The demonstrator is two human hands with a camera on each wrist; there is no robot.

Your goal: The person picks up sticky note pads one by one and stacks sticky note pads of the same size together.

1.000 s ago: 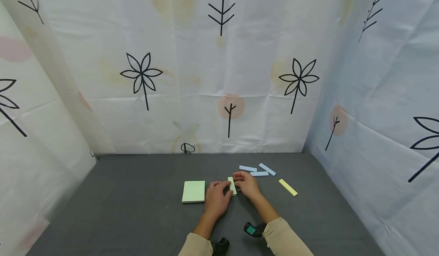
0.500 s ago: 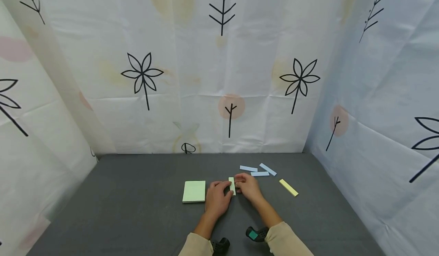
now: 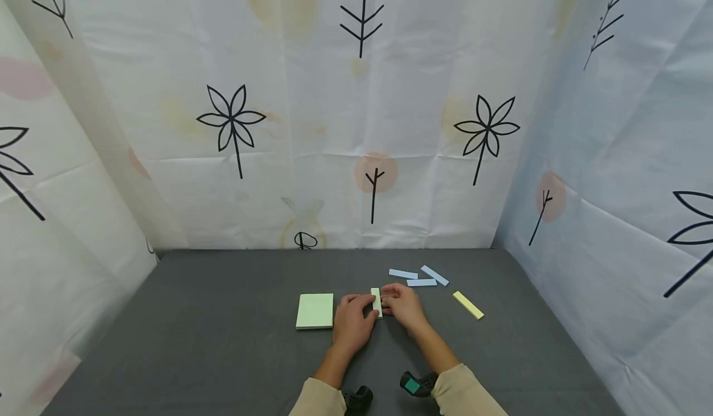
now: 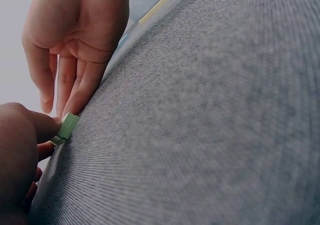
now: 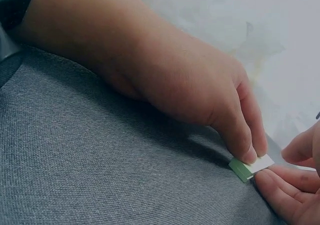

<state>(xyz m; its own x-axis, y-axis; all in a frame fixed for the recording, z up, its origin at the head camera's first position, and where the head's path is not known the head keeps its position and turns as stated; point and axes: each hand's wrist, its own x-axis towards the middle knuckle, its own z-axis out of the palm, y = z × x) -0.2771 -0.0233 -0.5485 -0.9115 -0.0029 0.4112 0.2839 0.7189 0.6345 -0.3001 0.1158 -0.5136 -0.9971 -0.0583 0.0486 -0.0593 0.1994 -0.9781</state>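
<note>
Left grip point(image 3: 353, 324) pinching a pale green block point(image 3: 377, 303), right grip point(image 3: 403, 305) (loosely parted) touching its side.

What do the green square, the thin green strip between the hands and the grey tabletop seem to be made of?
Thin green strip: probably a matte paper pad; layers seem to show at its end, but foam is possible.
Green square: likely paper too, matte, with visible thickness along the front edge.
Grey tabletop: apparently matte ribbed cloth, by the fine lines in the wrist views.

Three blue strips point(image 3: 421, 283) and a yellow strip point(image 3: 468, 305) lie on grey cloth point(image 3: 223, 342) before a patterned backdrop point(image 3: 312, 119).
</note>
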